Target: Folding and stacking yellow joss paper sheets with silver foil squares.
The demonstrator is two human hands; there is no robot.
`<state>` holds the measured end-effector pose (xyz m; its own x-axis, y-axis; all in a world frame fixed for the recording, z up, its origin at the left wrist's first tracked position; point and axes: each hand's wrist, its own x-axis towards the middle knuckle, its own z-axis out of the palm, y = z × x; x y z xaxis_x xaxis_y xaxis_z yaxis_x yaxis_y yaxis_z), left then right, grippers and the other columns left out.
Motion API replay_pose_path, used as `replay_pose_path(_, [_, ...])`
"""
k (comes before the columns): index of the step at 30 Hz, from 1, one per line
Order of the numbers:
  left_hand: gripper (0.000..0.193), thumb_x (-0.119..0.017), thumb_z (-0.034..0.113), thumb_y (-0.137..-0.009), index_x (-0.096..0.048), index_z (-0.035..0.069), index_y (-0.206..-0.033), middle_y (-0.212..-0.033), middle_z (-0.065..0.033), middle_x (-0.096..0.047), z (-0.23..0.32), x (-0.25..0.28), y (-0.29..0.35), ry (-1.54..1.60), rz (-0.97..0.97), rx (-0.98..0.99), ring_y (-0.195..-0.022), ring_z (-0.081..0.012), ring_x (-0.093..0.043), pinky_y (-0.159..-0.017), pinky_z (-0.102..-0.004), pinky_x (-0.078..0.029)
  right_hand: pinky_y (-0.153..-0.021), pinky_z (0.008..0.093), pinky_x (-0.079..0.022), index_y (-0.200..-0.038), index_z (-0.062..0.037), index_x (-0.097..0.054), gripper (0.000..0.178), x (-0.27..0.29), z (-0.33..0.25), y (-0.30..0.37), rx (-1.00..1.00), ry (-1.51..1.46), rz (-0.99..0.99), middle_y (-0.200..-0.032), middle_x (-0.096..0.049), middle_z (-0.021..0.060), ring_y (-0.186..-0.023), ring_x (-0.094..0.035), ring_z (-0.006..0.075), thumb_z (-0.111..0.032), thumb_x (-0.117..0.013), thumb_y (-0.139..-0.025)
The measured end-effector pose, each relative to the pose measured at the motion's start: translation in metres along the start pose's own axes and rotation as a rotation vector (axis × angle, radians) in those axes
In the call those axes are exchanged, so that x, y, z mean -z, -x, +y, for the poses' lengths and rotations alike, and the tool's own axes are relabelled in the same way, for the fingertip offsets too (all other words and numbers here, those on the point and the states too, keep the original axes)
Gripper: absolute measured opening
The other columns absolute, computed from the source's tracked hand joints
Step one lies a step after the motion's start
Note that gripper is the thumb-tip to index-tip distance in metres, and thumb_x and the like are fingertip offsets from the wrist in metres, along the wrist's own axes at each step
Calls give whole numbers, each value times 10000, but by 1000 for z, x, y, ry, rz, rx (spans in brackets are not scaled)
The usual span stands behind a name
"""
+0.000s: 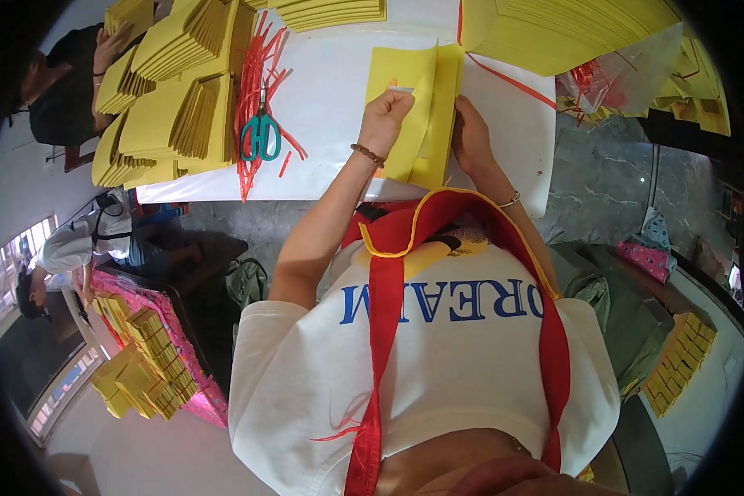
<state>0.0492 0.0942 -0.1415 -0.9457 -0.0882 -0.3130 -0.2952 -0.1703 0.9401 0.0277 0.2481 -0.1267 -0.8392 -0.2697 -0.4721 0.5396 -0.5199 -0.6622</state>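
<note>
A folded yellow paper piece (pixel 429 153) lies in front of me at the near side of the white table (pixel 322 107). My left hand (pixel 387 120) is closed, pinching at the lifted edge of its upper sheet; a small pale bit shows by the fingertips. My right hand (pixel 473 136) grips the paper's right edge, its thumb along the side and its other fingers mostly hidden. To the left of my hands lie scissors with teal handles (pixel 262 122), resting on a bundle of thin red strips (pixel 252 78).
Stacks of folded yellow paper (pixel 161 124) cover the table's left side; a larger yellow stack (pixel 570 33) stands at the far right. Beside it hangs a clear plastic bag (pixel 641 70). A red strip (pixel 511 80) crosses the tabletop. Two other people sit at the left, one near yellow bundles (pixel 145 364).
</note>
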Motion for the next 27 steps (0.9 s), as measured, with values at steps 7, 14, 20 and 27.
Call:
replay_pose_path(7, [150, -579, 90, -844, -581, 16, -974, -714, 6, -556, 3, 2, -4, 9, 6, -11, -607, -53, -470, -545, -192, -387, -761, 274, -466, -1068, -11, -510, 242, 4, -1, -4, -32, -10, -39, -957, -589, 58, -861, -568, 142, -174, -428, -910])
replay_pose_path(14, [389, -579, 66, -778, -541, 51, -1165, -960, -173, -581, 5, 7, -3, -731, 108, -773, -903, -242, -579, -797, -332, -463, -824, 290, -465, -1174, 18, -447, 325, -8, 5, -2, 14, 126, -41, -1065, -551, 107, -947, -558, 177, -68, -460, -861])
replay_pose_path(20, [431, -644, 160, -806, -530, 19, -1197, -1090, -125, -589, 23, -9, 9, -387, 28, -318, -1011, -153, -541, -857, -273, -441, -862, 293, -451, -1238, 19, -399, 406, -16, 7, 5, 107, 222, -54, -1156, -506, 113, -1028, -527, 181, -32, -487, -845])
replay_pose_path(27, [474, -685, 189, -781, -531, 8, -1191, -1095, -123, -595, 28, -6, 11, -217, -49, -223, -1023, -153, -538, -855, -274, -441, -827, 289, -473, -1224, 10, -416, 380, -15, 8, 6, 91, 159, -46, -1125, -522, 109, -975, -554, 175, -33, -477, -851])
